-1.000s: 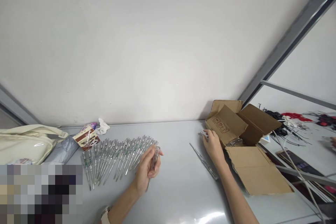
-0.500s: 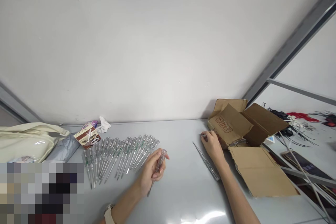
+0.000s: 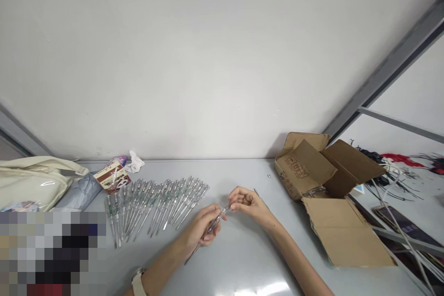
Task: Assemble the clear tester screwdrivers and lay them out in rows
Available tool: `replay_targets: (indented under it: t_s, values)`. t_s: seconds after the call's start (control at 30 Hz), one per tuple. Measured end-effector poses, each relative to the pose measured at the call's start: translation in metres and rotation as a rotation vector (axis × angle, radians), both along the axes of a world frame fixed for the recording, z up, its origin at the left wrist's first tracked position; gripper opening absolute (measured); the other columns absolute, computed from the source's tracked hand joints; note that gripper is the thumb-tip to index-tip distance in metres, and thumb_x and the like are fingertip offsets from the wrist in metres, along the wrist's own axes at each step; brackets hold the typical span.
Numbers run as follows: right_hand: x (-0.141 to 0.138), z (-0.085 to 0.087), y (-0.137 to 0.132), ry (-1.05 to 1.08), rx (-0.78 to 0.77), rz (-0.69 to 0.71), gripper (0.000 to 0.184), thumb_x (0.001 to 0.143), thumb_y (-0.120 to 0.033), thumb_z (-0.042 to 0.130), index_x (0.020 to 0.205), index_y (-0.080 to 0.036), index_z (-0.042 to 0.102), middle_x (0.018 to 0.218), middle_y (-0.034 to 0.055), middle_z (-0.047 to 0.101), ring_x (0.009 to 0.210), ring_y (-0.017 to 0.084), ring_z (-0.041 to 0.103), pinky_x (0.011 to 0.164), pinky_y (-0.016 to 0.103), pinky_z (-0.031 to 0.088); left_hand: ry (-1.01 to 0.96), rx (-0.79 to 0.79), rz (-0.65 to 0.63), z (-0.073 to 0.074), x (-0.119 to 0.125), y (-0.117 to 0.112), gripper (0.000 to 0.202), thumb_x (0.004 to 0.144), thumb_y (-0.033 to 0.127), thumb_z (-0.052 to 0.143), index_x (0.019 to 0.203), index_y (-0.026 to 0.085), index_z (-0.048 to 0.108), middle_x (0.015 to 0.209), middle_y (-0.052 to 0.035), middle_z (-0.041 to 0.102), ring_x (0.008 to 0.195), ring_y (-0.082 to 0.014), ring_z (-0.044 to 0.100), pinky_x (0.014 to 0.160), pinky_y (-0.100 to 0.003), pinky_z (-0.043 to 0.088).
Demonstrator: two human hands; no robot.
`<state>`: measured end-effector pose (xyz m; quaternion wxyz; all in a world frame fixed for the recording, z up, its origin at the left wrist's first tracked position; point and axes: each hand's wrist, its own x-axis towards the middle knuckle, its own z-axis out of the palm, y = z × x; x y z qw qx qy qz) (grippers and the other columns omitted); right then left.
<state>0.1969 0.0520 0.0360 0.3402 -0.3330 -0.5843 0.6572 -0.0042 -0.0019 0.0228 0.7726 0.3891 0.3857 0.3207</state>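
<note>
My left hand (image 3: pixel 201 227) grips a clear voltage-tester screwdriver (image 3: pixel 212 225) at mid-shaft, its thin metal blade pointing down-left. My right hand (image 3: pixel 249 203) has come up to the tester's upper end, and its fingertips pinch something too small to identify there. A second tester (image 3: pixel 258 195) lies mostly hidden under my right hand and wrist. Several similar clear testers (image 3: pixel 156 206) lie side by side in a fan to the left of my hands. A tiny metal piece (image 3: pixel 269 176) sits on the table near the box.
An open cardboard box (image 3: pixel 301 166) with loose flaps stands right of my hands on the grey table (image 3: pixel 239 171). A cream bag (image 3: pixel 31 184) and a printed card package (image 3: pixel 111 178) lie at the left. Cables and a dark flat object lie on a lower surface (image 3: pixel 409 212) at the far right.
My right hand has moved left from the box to the tester in my left hand. That tester now lies more level, and the view has tilted slightly.
</note>
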Motion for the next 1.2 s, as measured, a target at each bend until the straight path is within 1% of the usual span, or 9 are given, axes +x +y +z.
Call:
replay_targets:
  t_s: [0.1, 0.2, 0.4, 0.67, 0.83, 0.97, 1.03, 1.1, 1.2]
  values:
    - [-0.001, -0.004, -0.001, 0.013, -0.021, 0.021, 0.028, 0.072, -0.037, 0.082, 0.076, -0.018, 0.062, 0.068, -0.0011, 0.068, 0.064, 0.012, 0.061, 0.065, 0.025, 0.046, 0.020, 0.019, -0.032, 0.002, -0.001, -0.001, 0.033, 0.086, 0.052, 0.056, 0.091, 0.020, 0.053, 0.058, 0.0070, 0.049, 0.035, -0.0017, 0.018, 0.034, -0.020, 0.005]
    - [0.002, -0.003, 0.000, -0.031, 0.020, 0.024, 0.026, 0.074, -0.038, 0.080, 0.079, -0.017, 0.065, 0.071, 0.0000, 0.069, 0.066, 0.012, 0.061, 0.066, 0.025, 0.045, 0.051, 0.044, -0.071, 0.009, -0.002, -0.002, 0.034, 0.087, 0.053, 0.056, 0.091, 0.019, 0.054, 0.059, 0.0064, 0.049, 0.036, -0.0017, 0.019, 0.035, -0.020, 0.006]
    - [0.010, 0.001, 0.004, -0.116, 0.087, -0.029, 0.025, 0.075, -0.039, 0.079, 0.078, -0.017, 0.069, 0.069, -0.0005, 0.067, 0.063, 0.012, 0.058, 0.064, 0.025, 0.044, 0.114, 0.049, -0.066, 0.024, -0.002, -0.003, 0.036, 0.082, 0.053, 0.059, 0.090, 0.019, 0.053, 0.057, 0.0071, 0.047, 0.037, -0.0018, 0.019, 0.038, -0.021, 0.006]
    - [-0.005, -0.002, -0.007, -0.061, 0.052, 0.069, 0.027, 0.075, -0.041, 0.079, 0.076, -0.017, 0.068, 0.065, 0.0002, 0.068, 0.062, 0.013, 0.060, 0.063, 0.026, 0.045, 0.142, 0.068, -0.120, 0.022, -0.003, -0.002, 0.031, 0.082, 0.049, 0.059, 0.090, 0.019, 0.052, 0.058, 0.0065, 0.048, 0.037, -0.0022, 0.023, 0.037, -0.022, 0.008]
    - [-0.009, 0.003, -0.012, -0.102, 0.139, 0.017, 0.032, 0.082, -0.046, 0.071, 0.101, -0.020, 0.068, 0.073, 0.0001, 0.069, 0.068, 0.016, 0.064, 0.069, 0.030, 0.050, 0.123, 0.051, -0.040, 0.018, -0.004, -0.001, 0.028, 0.082, 0.047, 0.059, 0.087, 0.021, 0.051, 0.057, 0.0071, 0.048, 0.036, -0.0018, 0.021, 0.038, -0.022, 0.006]
    - [-0.007, 0.010, -0.014, -0.245, 0.299, -0.224, 0.042, 0.095, -0.054, 0.049, 0.103, -0.021, 0.074, 0.091, 0.0079, 0.073, 0.088, 0.022, 0.066, 0.085, 0.037, 0.049, 0.082, 0.050, 0.004, 0.014, -0.006, 0.000, 0.029, 0.085, 0.048, 0.059, 0.089, 0.020, 0.053, 0.059, 0.0069, 0.048, 0.037, -0.0016, 0.020, 0.039, -0.022, 0.006]
    - [-0.007, 0.013, -0.016, -0.266, 0.356, -0.279, 0.046, 0.097, -0.054, 0.043, 0.103, -0.023, 0.076, 0.107, 0.0096, 0.072, 0.104, 0.025, 0.063, 0.098, 0.042, 0.044, 0.082, 0.059, 0.024, 0.012, -0.006, 0.001, 0.031, 0.085, 0.050, 0.059, 0.090, 0.020, 0.053, 0.060, 0.0072, 0.047, 0.037, -0.0014, 0.020, 0.038, -0.022, 0.006]
    - [-0.009, 0.014, -0.017, -0.258, 0.380, -0.209, 0.047, 0.098, -0.054, 0.041, 0.100, -0.025, 0.078, 0.118, 0.0086, 0.069, 0.114, 0.026, 0.059, 0.105, 0.045, 0.039, 0.102, 0.067, 0.039, 0.012, -0.006, 0.002, 0.034, 0.083, 0.053, 0.060, 0.091, 0.021, 0.051, 0.060, 0.0078, 0.048, 0.036, -0.0013, 0.020, 0.037, -0.022, 0.005]
    - [-0.011, 0.015, -0.018, -0.219, 0.323, -0.071, 0.051, 0.098, -0.055, 0.038, 0.094, -0.026, 0.080, 0.122, 0.0080, 0.067, 0.117, 0.026, 0.058, 0.107, 0.046, 0.038, 0.135, 0.063, 0.039, 0.013, -0.006, 0.002, 0.039, 0.081, 0.057, 0.062, 0.091, 0.022, 0.048, 0.062, 0.0076, 0.051, 0.035, -0.0009, 0.019, 0.037, -0.022, 0.004]
